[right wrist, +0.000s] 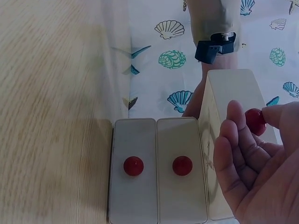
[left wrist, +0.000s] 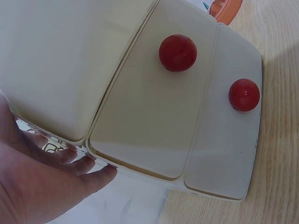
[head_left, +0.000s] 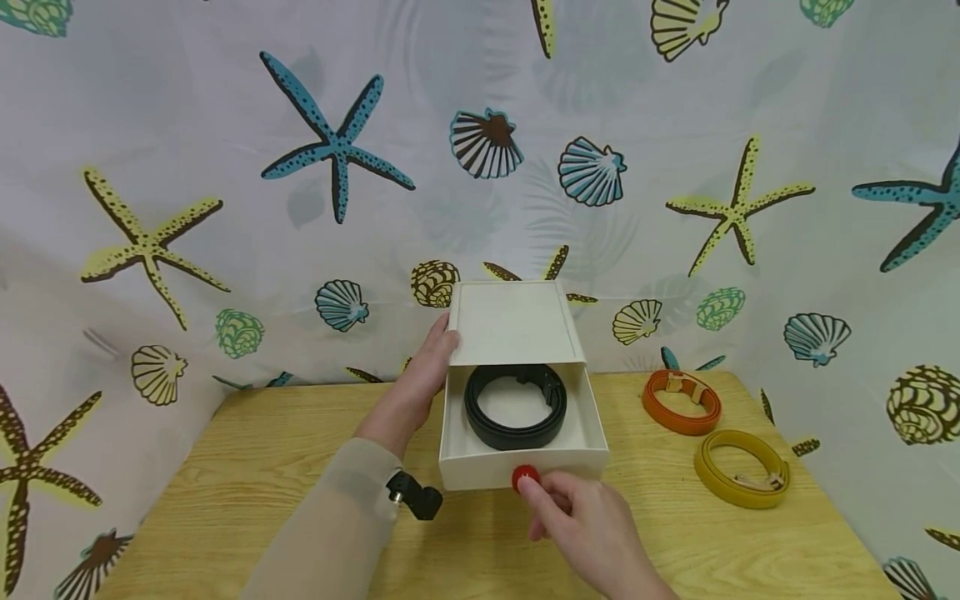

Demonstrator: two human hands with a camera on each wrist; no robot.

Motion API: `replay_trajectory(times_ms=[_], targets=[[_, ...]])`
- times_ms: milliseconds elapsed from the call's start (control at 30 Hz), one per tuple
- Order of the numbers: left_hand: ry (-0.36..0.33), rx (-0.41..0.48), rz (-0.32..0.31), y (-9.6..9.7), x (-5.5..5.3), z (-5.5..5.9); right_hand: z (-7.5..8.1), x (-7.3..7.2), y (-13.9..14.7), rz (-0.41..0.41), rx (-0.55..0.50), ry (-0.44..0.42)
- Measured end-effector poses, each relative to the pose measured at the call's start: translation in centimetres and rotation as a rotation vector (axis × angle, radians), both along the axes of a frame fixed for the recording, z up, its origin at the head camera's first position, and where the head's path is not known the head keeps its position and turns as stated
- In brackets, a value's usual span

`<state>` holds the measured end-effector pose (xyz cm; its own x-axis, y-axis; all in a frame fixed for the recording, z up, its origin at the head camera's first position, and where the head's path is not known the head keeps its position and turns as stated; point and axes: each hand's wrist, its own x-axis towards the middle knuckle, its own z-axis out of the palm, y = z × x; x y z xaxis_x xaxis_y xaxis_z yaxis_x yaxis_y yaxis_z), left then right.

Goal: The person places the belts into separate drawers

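Observation:
A small white drawer cabinet (head_left: 517,321) stands on the wooden table with its top drawer (head_left: 476,473) pulled out. Inside that drawer lies a coiled black belt (head_left: 517,435). Thumb and index finger of my right hand (head_left: 592,525) pinch the red knob (right wrist: 255,122) on the drawer front. My left hand (head_left: 420,375) rests along the cabinet's left side, its fingers (left wrist: 100,178) laid against the wall. Below, two closed drawers show in the right wrist view, each with its own round red knob, one the middle knob (right wrist: 182,165), the other the lower knob (right wrist: 133,166).
To the right of the cabinet lie a coiled orange belt (head_left: 682,421) and, nearer, a coiled yellow belt (head_left: 738,492). A cloth (head_left: 420,208) printed with starfish and shells hangs behind and beside the table (head_left: 262,467).

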<state>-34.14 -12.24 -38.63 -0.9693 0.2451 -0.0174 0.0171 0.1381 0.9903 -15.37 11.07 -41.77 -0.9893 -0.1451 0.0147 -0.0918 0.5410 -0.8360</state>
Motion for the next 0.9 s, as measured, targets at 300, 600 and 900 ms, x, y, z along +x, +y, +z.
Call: replay_trajectory(times_ms=[300,600,900], targets=[[-0.006,-0.006,0.002,-0.1,-0.1,-0.1,0.2,-0.6,-0.2,-0.016,0.016,0.038],[-0.016,-0.016,0.010,-0.1,-0.1,0.0,0.2,-1.2,-0.4,-0.032,0.023,0.088],[-0.012,-0.011,0.005,-0.1,-0.1,-0.1,0.2,-2.0,-0.5,-0.045,0.025,0.120]])
